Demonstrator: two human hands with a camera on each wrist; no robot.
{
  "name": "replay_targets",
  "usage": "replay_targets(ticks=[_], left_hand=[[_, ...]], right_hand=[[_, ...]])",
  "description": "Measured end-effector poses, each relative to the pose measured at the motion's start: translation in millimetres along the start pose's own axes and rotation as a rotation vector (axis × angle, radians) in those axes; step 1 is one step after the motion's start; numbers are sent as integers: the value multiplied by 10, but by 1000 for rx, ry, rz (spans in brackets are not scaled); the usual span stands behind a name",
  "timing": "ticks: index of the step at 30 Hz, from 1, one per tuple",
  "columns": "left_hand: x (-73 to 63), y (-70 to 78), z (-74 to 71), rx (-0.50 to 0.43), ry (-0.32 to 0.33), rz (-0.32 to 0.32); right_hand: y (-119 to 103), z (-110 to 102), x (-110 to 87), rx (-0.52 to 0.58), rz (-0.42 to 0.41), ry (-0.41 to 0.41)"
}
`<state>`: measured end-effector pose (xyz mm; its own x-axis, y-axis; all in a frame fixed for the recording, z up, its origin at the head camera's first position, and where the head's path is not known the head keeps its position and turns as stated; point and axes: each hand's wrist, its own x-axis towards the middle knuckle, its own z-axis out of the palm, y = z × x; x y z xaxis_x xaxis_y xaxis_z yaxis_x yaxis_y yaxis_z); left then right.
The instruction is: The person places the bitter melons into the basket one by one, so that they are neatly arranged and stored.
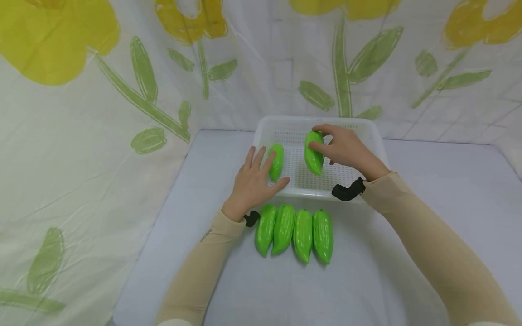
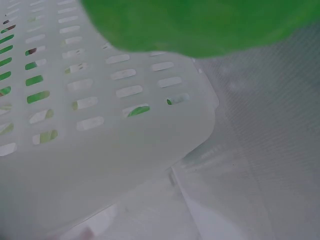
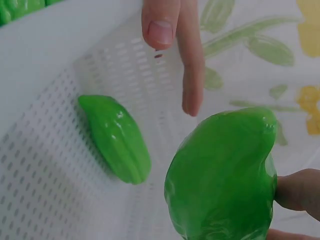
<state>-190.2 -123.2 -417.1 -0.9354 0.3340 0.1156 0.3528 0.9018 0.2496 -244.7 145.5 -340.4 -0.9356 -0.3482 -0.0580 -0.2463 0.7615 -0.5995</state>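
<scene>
My right hand (image 1: 344, 147) pinches a glossy, long green vegetable with a pointed end (image 1: 313, 160) between thumb and fingers. It hangs over the middle of a white perforated basket (image 1: 310, 194), point downward. A second green vegetable (image 3: 116, 140) lies inside the basket at its left end. Over that end spreads my left hand (image 1: 250, 183), fingers straight and apart, partly covering the second vegetable in the head view; contact cannot be told. In the left wrist view a blurred green shape (image 2: 200, 25) fills the top, before the basket's slotted wall (image 2: 110, 140).
In front of the basket, several matching green vegetables (image 1: 303, 235) lie side by side in a row on the white-covered table (image 1: 285, 294). A curtain with yellow flowers and green leaves (image 1: 261, 86) hangs behind the table and along its left side.
</scene>
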Motion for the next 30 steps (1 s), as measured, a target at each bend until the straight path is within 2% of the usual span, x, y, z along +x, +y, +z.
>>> replay_targets(ticks=[9, 18, 25, 30], left_hand=[[-4, 10, -6, 2, -17, -3], [-12, 2, 2, 15, 7, 15], [-14, -4, -3, 24, 23, 21], [-6, -1, -8, 19, 20, 23]], right_hand=[[27, 148, 283, 13, 1, -36], [41, 341, 563, 17, -7, -88], [60, 527, 776, -33, 2, -149], [63, 650, 847, -67, 0, -177]])
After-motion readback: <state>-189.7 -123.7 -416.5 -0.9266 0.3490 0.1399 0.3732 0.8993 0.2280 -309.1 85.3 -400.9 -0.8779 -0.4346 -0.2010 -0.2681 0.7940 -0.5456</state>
